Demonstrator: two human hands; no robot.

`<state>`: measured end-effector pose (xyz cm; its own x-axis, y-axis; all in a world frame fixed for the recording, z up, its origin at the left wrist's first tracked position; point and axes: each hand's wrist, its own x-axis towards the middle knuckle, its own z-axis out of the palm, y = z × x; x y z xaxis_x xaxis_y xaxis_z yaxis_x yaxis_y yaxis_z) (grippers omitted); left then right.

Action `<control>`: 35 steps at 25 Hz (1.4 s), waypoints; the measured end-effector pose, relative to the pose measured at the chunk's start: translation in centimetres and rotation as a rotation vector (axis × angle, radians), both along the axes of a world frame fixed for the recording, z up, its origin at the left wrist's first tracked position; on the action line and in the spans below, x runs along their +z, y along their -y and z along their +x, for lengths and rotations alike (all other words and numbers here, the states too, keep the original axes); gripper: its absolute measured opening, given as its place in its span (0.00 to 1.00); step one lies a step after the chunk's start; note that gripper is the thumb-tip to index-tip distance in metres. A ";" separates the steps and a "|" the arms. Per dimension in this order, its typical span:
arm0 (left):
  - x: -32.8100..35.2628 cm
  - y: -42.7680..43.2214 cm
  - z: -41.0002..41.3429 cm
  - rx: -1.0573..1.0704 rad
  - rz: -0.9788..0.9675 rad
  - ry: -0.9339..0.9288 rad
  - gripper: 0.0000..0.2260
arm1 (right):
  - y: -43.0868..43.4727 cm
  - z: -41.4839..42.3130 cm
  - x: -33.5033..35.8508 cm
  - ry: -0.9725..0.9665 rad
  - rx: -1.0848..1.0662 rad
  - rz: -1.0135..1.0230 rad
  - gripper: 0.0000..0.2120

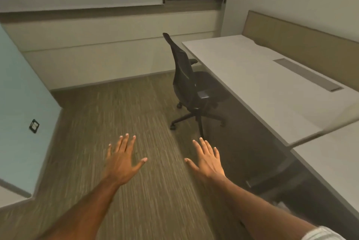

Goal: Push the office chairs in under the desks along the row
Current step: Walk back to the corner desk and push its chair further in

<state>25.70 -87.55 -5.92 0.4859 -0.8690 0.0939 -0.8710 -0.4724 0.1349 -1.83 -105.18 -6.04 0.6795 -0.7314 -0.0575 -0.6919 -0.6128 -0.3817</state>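
Observation:
A black office chair (186,78) on castors stands at the far end of a long grey desk (252,84), its seat partly under the desk edge and its backrest out over the carpet. My left hand (123,159) and my right hand (207,159) are stretched out in front of me over the carpet, palms down, fingers spread, holding nothing. Both hands are well short of the chair; the right fingertips sit just below its nearest castor leg in the view.
A second grey desk (334,164) adjoins at the near right, with dark space beneath. A beige divider panel (301,34) backs the desks. Low cabinets (97,59) line the far wall. A pale wall with a socket (34,125) bounds the left.

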 end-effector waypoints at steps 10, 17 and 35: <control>0.0 18.2 24.7 -0.120 0.025 -0.011 0.51 | 12.5 20.3 -0.6 -0.045 -0.169 -0.016 0.47; 3.8 34.0 36.1 -0.208 -0.008 0.009 0.47 | 21.9 30.3 1.7 0.018 -0.259 -0.078 0.40; 11.7 74.2 46.4 -0.792 0.107 0.075 0.42 | 55.1 47.8 10.9 0.136 -0.381 -0.122 0.41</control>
<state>72.13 -161.80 5.78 -0.2837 -0.9589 -0.0015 -0.9577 0.2832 0.0519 46.02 -160.30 4.87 0.3547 -0.9278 0.1161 -0.8263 -0.3691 -0.4255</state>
